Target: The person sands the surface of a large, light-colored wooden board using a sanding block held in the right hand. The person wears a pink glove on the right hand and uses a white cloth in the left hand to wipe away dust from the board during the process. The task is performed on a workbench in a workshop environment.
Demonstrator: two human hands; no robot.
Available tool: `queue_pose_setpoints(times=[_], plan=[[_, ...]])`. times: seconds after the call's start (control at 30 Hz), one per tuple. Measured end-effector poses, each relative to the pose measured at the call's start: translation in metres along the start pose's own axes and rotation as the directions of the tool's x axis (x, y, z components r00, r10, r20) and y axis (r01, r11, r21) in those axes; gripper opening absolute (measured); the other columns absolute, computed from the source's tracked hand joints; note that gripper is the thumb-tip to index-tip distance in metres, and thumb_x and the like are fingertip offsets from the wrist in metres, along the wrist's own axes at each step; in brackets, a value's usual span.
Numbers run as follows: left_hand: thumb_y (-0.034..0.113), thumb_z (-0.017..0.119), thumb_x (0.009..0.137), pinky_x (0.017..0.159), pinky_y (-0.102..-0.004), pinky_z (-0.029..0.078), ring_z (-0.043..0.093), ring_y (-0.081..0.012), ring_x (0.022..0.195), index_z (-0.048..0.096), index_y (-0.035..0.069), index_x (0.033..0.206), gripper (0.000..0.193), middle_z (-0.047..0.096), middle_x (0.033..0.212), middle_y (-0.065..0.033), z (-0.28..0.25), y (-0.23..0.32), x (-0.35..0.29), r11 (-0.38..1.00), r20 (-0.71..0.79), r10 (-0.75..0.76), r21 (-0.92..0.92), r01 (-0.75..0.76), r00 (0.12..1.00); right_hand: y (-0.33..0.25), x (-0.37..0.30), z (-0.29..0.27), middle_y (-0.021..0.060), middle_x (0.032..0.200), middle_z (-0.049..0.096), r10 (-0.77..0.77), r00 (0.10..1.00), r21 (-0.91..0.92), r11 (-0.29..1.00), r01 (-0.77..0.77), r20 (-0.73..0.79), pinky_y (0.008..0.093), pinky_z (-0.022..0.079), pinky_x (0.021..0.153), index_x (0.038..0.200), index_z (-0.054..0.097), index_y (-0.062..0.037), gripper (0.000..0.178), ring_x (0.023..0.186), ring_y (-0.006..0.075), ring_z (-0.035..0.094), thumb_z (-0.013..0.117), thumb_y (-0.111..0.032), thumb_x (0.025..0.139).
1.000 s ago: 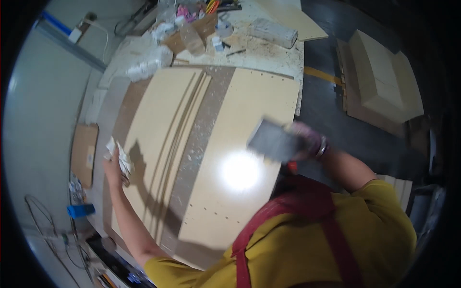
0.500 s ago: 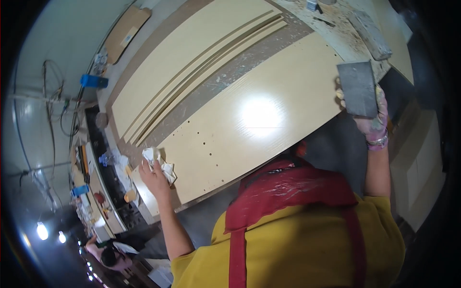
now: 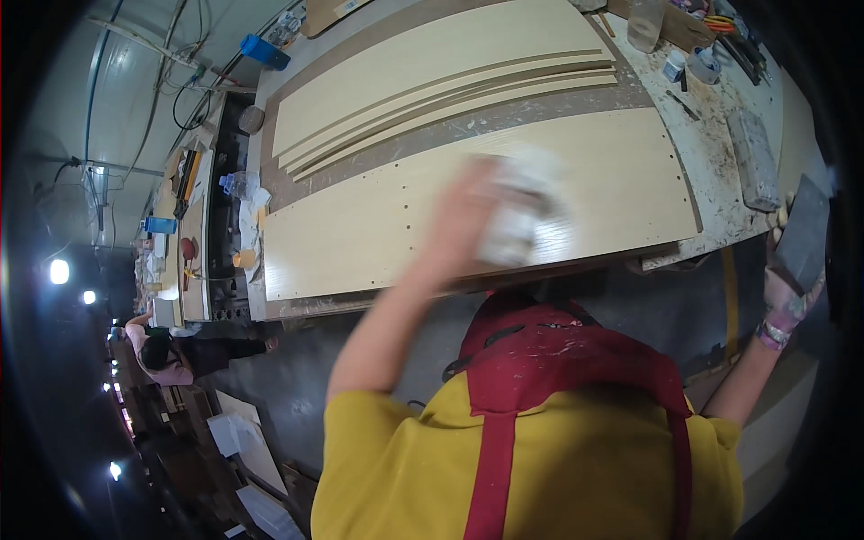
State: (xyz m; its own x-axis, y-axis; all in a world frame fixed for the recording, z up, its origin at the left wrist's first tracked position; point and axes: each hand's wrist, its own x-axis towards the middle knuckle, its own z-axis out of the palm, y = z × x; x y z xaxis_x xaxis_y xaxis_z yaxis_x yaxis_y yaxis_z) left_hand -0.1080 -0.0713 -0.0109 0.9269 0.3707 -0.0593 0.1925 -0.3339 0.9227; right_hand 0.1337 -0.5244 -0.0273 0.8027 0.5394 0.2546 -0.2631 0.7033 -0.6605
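A crumpled white cloth [image 3: 520, 216] lies under my left hand [image 3: 463, 211], which holds it against the pale wood-grain panel [image 3: 342, 243]. Both cloth and hand are smeared by motion. The panel has small drilled holes near its ends and lies along the near edge of the workbench. Off to the far right, my right hand [image 3: 786, 292], in a stained glove, grips a flat grey sanding block [image 3: 805, 236]. It is held in the air beyond the bench's right end.
Behind the panel lie several narrow strips [image 3: 450, 94] and another pale board [image 3: 432, 54]. On the right side stand a dusty grey block [image 3: 753, 160], a clear cup [image 3: 644, 25] and small jars. A person [image 3: 162, 354] works at another bench far left.
My left hand has swept the cloth from the panel's left end to the right, toward its middle. My right hand and the sanding block have moved right and lower, as the view turned.
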Motion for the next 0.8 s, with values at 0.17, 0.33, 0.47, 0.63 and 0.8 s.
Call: queue_pose_setpoints(times=[0.17, 0.33, 0.47, 0.63, 0.8], plan=[[0.031, 0.055, 0.097, 0.091, -0.0430, 0.050, 0.060, -0.0336, 0.111, 0.056, 0.001, 0.131, 0.046, 0.061, 0.120, -0.0243, -0.253, -0.172, -0.156, 0.707, -0.742, -0.022, 0.463, 0.535, 0.670, 0.039, -0.011, -0.029, 0.0232, 0.148, 0.039, 0.090, 0.993, 0.100, 0.992, -0.082, -0.075, 0.0535, 0.044, 0.102, 0.149, 0.031, -0.0033, 0.068, 0.129, 0.0401, 0.047, 0.044, -0.046, 0.097], [0.018, 0.059, 0.087, 0.090, -0.0473, 0.047, 0.054, -0.0359, 0.113, 0.062, 0.011, 0.121, 0.034, 0.059, 0.123, -0.0131, -0.050, -0.105, -0.076, 0.367, -0.176, -0.088, 0.909, 0.196, 0.980, 0.063, 0.007, -0.024, 0.0200, 0.149, 0.039, 0.127, 0.964, 0.007, 0.992, -0.129, -0.235, 0.0539, 0.042, 0.103, 0.149, 0.033, -0.0071, 0.063, 0.128, 0.0368, 0.049, 0.042, -0.045, 0.098], [0.018, 0.059, 0.085, 0.085, -0.0452, 0.051, 0.060, -0.0338, 0.101, 0.065, 0.017, 0.115, 0.030, 0.060, 0.117, -0.0159, 0.133, 0.013, -0.034, 0.642, 0.316, 0.412, 0.564, -0.519, 0.855, 0.072, 0.029, -0.017, 0.0190, 0.147, 0.042, 0.109, 0.969, -0.028, 0.993, -0.118, -0.223, 0.0546, 0.040, 0.104, 0.148, 0.035, -0.0088, 0.061, 0.127, 0.0355, 0.050, 0.042, -0.044, 0.098], [0.017, 0.056, 0.091, 0.086, -0.0416, 0.050, 0.058, -0.0319, 0.105, 0.061, 0.006, 0.115, 0.027, 0.060, 0.118, -0.0175, -0.018, -0.037, -0.060, 0.931, -0.322, 0.071, 0.360, 0.053, 0.944, 0.031, 0.027, 0.007, 0.0210, 0.144, 0.044, 0.026, 0.984, -0.078, 0.996, -0.040, -0.177, 0.0551, 0.039, 0.105, 0.147, 0.036, -0.0079, 0.063, 0.127, 0.0383, 0.049, 0.045, -0.045, 0.097], [0.031, 0.057, 0.095, 0.094, -0.0448, 0.046, 0.057, -0.0360, 0.109, 0.062, -0.001, 0.121, 0.042, 0.057, 0.123, -0.0213, -0.160, -0.138, -0.179, 0.477, -0.867, 0.101, 0.472, 0.741, 0.487, 0.032, 0.008, 0.004, 0.0243, 0.145, 0.043, 0.053, 0.836, -0.032, 0.996, -0.084, -0.547, 0.0546, 0.038, 0.107, 0.148, 0.033, -0.0023, 0.064, 0.128, 0.0404, 0.048, 0.040, -0.044, 0.099]])
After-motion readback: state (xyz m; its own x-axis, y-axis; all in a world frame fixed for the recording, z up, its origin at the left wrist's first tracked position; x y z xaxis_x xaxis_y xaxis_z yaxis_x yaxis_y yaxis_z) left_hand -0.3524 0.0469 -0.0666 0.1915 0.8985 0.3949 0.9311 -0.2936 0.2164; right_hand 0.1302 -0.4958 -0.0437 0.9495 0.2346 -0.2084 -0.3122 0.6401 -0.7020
